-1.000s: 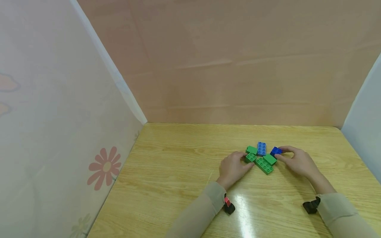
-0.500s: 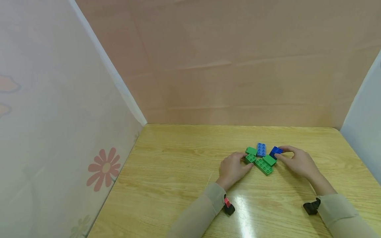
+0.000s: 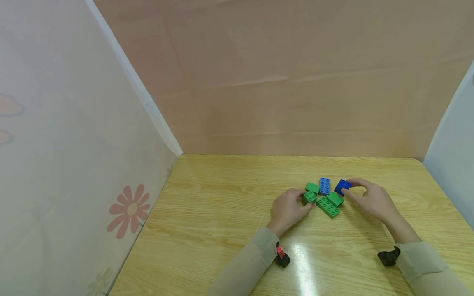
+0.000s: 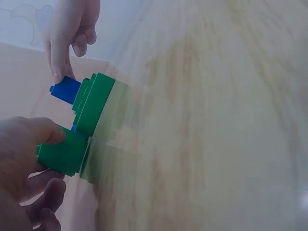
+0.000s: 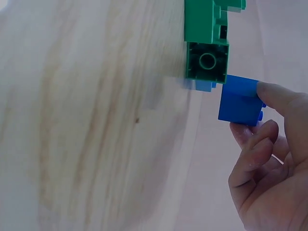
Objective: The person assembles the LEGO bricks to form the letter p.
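Observation:
My left hand [image 3: 290,209] pinches a small green building brick [image 3: 310,197] between thumb and fingers at the left of a cluster of bricks. Whether this brick touches the table I cannot tell. With thumb and fingertips my right hand [image 3: 374,201] holds a dark blue brick [image 5: 240,101] at the cluster's right side. In the right wrist view that brick hangs a little above the tabletop. Between the hands lie a long green brick [image 3: 328,207], a smooth-topped green piece [image 3: 335,200] touching it, a lighter blue brick [image 3: 324,186] and another smooth-topped green piece [image 3: 312,188].
The bricks are on a wood-grain table [image 3: 222,213], right of its middle. A plain brownish wall covering [image 3: 296,90] rises behind the far edge. Pale walls stand at both sides, the left one [image 3: 92,123] bearing flower prints.
My right hand has raised the dark blue brick slightly and shifted it a bit toward the back. My left hand has drawn the small green brick slightly left, away from the long green one.

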{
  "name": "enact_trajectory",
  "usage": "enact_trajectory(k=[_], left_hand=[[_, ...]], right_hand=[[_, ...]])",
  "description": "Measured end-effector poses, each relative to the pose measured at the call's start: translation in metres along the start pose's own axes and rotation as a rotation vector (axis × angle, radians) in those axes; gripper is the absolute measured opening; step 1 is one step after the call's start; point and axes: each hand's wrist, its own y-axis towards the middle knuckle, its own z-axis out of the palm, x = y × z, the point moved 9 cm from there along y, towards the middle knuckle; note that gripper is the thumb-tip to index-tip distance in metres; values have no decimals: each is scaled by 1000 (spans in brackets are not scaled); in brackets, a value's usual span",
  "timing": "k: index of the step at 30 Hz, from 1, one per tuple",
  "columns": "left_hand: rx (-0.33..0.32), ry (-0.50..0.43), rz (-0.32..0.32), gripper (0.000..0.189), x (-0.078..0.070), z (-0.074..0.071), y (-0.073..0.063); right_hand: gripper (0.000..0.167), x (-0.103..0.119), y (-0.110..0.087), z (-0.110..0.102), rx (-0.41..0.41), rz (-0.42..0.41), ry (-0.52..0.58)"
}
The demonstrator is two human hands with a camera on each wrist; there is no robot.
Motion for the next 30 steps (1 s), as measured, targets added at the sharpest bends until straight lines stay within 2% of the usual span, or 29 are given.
enact_trajectory(k=[7, 12, 22, 30], left_hand=[[16, -19, -7, 44, 2, -7, -1], [45, -31, -15, 45, 9, -8, -1], [86, -66, 34, 42, 24, -12, -1], [108, -106, 48, 39, 35, -19, -4]], right_hand=[[64, 12, 1, -3, 0, -18, -1], [63, 21, 0, -4, 5, -30, 4], [61, 36, -2, 2, 27, -59, 32], [59, 48, -1, 9, 33, -89, 30]])
